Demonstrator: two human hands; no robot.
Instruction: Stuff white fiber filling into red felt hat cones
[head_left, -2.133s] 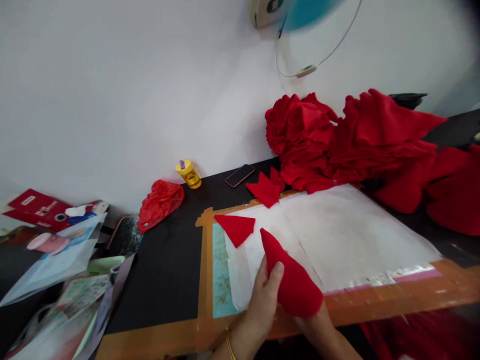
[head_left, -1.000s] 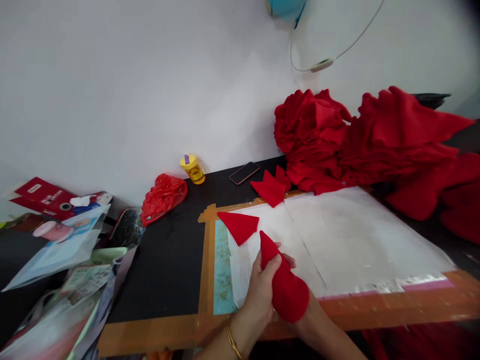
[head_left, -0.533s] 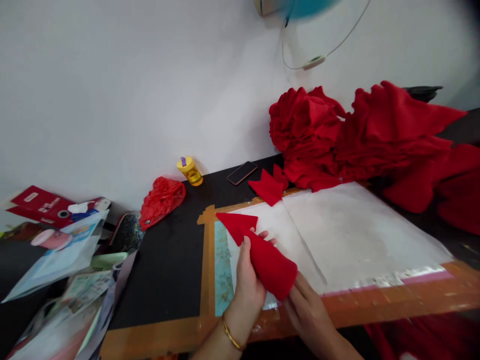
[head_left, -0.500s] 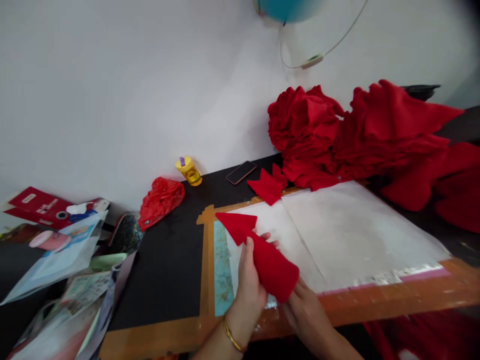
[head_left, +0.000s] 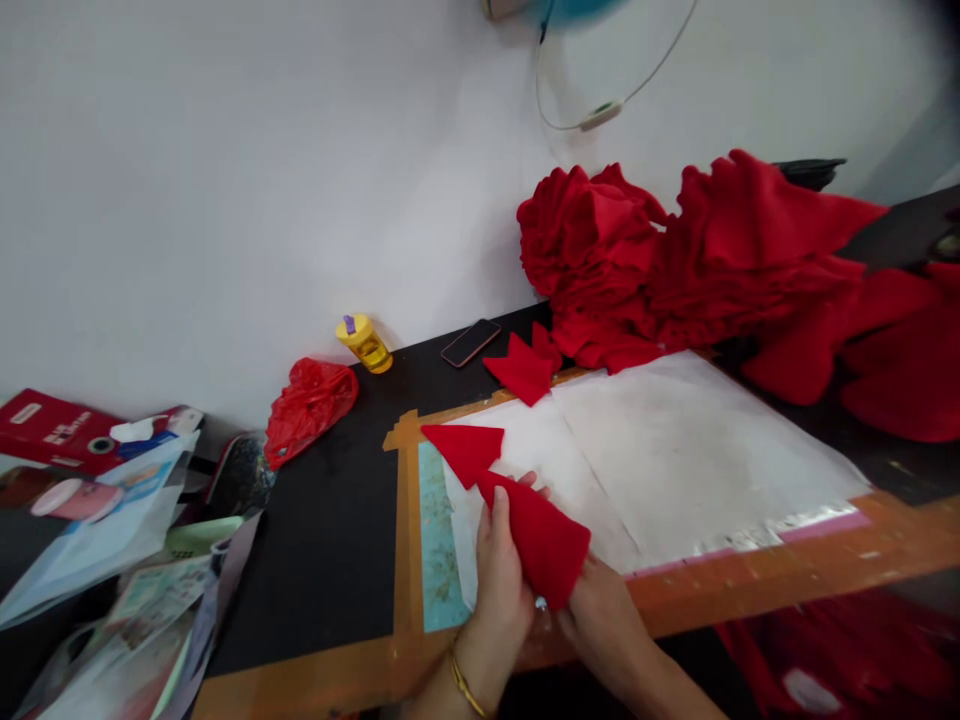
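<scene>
Red cloth cone (head_left: 536, 535) was held in front of the person, above the near part of the white sheet (head_left: 675, 455) and close to the taped front edge of the tabletop (head_left: 322, 560). Step in hand, my guess: working the piece by its wide end, two-handed. Next move, I judged, called for a firm left hold with the right hand free to shift at that end. Left hand (head_left: 499, 575): fingers clamped on the cone near its narrow end, thumb along the near side, other fingertips showing past the far side; wrist low, forearm angled up from below, bracelet (head_left: 458, 678) on it. Right hand (head_left: 611, 625): at the wide end, back of the hand up, forearm coming in from lower right; its fingers were hidden, so couldn't tell if they were pinched, spread, inside or behind. Tip pointed up-left, toward a flat red triangle (head_left: 466, 450) on the sheet; contact between the two unclear. Big red cloth pile (head_left: 697, 265) stood farther back, right.
</scene>
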